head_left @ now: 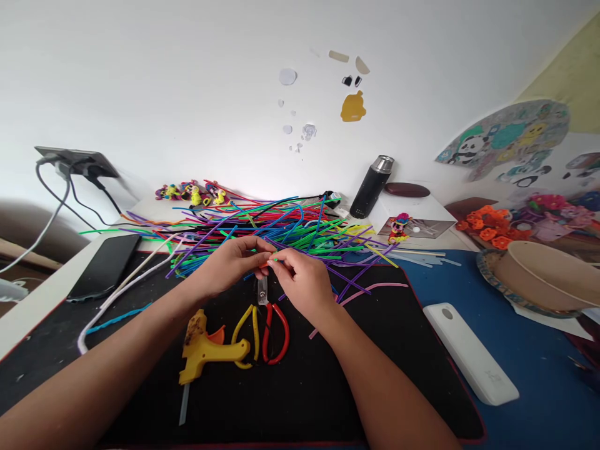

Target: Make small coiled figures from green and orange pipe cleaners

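Observation:
Both hands meet above the black mat (375, 350), fingertips pinched together. Between the fingertips of my left hand (229, 265) and my right hand (304, 281) is a small orange and green piece (265, 263), mostly hidden by the fingers. Its exact kind is unclear. Just behind the hands lies a big loose pile of colourful pipe cleaners (300, 234). Below them on the mat rest red-handled scissors (285, 340), a yellow-handled tool (256, 331) and a yellow glue gun (206, 354) with a glue stick (184, 405) poking out.
A black phone (104, 267) and a white cable (94, 319) lie at left. Small pipe-cleaner figures (192, 192) sit by the wall. At right are a black flask (372, 187), a white box (422, 215) with a figure (400, 228), a white oblong device (471, 353) and a bowl (553, 275).

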The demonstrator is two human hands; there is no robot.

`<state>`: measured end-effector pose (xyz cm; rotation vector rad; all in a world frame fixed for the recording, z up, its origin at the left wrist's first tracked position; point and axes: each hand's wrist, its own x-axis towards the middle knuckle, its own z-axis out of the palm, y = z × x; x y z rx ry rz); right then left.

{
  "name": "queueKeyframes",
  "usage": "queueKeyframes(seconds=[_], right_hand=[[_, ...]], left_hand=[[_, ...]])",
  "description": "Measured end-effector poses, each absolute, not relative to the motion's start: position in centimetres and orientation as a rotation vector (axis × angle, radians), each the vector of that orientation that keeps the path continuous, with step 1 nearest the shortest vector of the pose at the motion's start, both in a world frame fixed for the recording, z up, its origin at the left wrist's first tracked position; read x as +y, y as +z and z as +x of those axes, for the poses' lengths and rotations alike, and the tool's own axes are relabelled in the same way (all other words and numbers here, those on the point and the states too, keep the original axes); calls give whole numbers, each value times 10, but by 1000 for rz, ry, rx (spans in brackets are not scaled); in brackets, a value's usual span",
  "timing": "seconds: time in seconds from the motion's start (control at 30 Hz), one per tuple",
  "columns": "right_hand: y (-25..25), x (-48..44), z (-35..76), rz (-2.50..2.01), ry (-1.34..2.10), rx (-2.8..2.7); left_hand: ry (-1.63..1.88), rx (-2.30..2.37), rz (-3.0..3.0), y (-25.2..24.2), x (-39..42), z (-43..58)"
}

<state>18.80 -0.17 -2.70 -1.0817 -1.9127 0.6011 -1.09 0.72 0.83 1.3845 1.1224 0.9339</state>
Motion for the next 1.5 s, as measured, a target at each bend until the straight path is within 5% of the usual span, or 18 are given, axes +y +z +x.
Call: queueKeyframes(seconds=[0.33,1.07,1.5], right_hand=[[-24,0,188,-1116,690,-1796],[-18,7,187,-984,1619,-1284],[-15,1,182,-919,1726,-1095]], left_hand=[[922,1068,1303,7,3,-6],[1057,969,1641,6,-1,-12],[1049,1141,1827,1,-7,-7]])
